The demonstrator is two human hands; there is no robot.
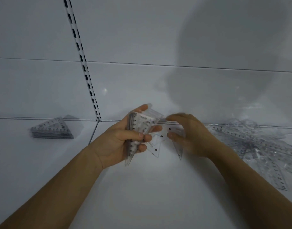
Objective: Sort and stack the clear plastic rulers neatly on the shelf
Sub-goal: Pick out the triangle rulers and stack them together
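My left hand (125,138) grips a bundle of clear triangular rulers (140,128), held on edge above the white shelf (142,187) with their points aimed down. Just to its right, my right hand (189,134) pinches another clear triangular ruler (173,134) between thumb and fingers, close beside the bundle. This hand is blurred. A neat stack of clear triangular rulers (52,129) lies on the shelf at the left. A loose heap of clear rulers (257,142), straight and triangular, is spread over the shelf at the right.
The white back panel (158,90) rises directly behind my hands. A slotted upright strip (85,70) runs down it to the seam between two shelf boards. My own shadow falls on the panel at the upper right.
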